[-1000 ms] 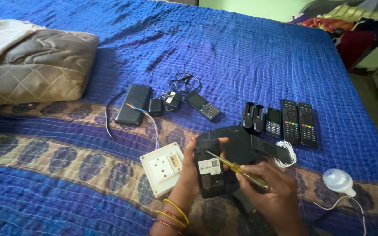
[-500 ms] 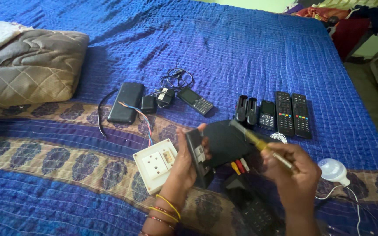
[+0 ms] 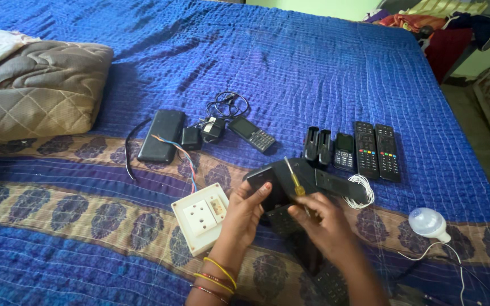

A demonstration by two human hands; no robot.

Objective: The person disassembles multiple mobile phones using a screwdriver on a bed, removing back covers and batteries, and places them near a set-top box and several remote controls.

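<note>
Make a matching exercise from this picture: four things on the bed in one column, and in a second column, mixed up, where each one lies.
Things
1. screwdriver
2. white socket box
3. bulb
4. cushion

Places
A. far left of the bed
B. in the right hand, over the black box
C. far right, on a white wire
D. just left of the left hand

Pairs: 1-B, 2-D, 3-C, 4-A
</note>
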